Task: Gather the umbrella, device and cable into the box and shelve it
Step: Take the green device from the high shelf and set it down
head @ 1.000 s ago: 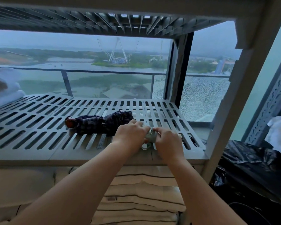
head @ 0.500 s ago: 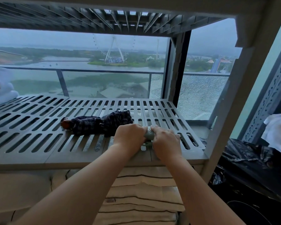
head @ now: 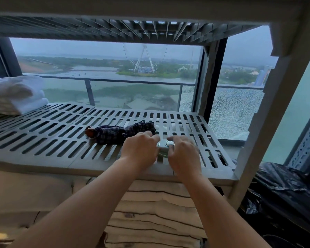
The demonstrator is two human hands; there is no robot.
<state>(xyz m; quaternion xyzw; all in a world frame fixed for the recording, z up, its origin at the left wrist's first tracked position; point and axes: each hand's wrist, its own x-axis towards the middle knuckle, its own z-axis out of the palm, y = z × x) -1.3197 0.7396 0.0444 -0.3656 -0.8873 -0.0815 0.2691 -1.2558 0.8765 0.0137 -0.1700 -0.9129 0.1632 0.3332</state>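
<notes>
Both hands, left hand (head: 140,151), right hand (head: 183,155), grasping device (head: 166,144), umbrella (head: 122,133) just beside, towels (head: 16,93) apart

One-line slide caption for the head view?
Both hands, left and right, around a small device beside folded umbrella on slatted shelf.

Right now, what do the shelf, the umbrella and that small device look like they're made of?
Shelf: matte grey moulded plastic by the look, with regular slots. Umbrella: soft woven fabric, dark plaid, crumpled; a reddish-brown handle end, material unclear. Device, between left hand and right hand: hard silvery-grey casing with a shiny round top, plastic or metal.
</notes>
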